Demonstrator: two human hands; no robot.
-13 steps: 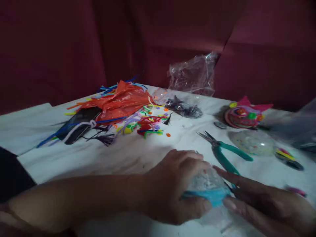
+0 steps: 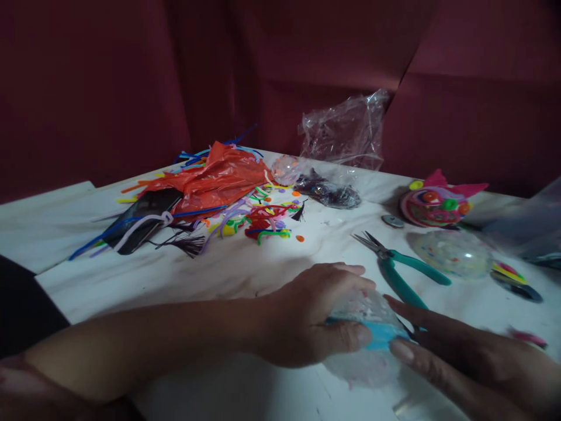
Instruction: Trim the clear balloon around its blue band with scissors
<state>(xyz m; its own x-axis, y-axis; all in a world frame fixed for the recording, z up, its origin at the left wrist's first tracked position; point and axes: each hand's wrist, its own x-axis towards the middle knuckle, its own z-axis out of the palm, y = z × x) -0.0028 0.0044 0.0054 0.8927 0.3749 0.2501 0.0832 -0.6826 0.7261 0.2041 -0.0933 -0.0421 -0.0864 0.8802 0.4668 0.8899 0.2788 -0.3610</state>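
Illumination: dim overall. The pale worktop [image 2: 245, 275] is brightest; background dark. Soft shadows beneath forearms. Foreground and right edge slightly blurred.

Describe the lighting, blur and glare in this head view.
Head view: dim overall, the backdrop dark red; light falls on the white table; the plastic bag glints; the hands and the clear ball they hold look soft; the right edge is smeared.
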